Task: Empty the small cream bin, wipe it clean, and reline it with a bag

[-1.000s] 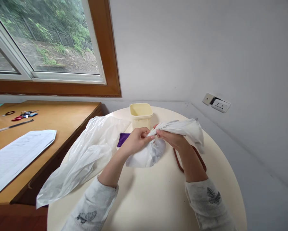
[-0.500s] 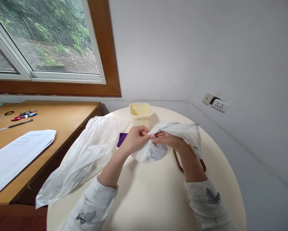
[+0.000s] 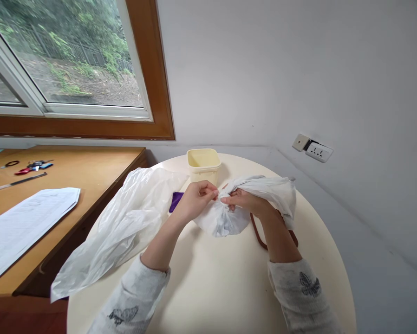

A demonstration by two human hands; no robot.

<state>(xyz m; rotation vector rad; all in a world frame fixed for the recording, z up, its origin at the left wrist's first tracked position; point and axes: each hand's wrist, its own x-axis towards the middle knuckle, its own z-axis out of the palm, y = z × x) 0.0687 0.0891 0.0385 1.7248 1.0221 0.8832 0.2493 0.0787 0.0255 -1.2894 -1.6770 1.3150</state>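
Observation:
A white plastic bag (image 3: 224, 222) with a rounded, gathered bottom is bunched at its neck, just above the round table. My right hand (image 3: 245, 202) grips the gathered neck, its thumb in front and the bag's loose upper part (image 3: 278, 192) trailing over the wrist to the right. On the other side, my left hand (image 3: 197, 198) has thumb and forefinger pinched together at the left edge of the neck. How much plastic lies between those fingertips is hard to see. Behind the left hand stands a cream plastic tub (image 3: 204, 167).
Another white plastic bag (image 3: 135, 222) lies spread over the table's left side, near a purple cloth-like item (image 3: 175, 202). A brown loop (image 3: 259, 234) is partly under my right forearm. The wooden desk (image 3: 100, 162) holds papers (image 3: 37, 222), a pen (image 3: 18, 181) and keys (image 3: 36, 166).
The bag and my right hand have shifted slightly right. My left fingertips have drawn away from the right ones, leaving a small gap where they were close together.

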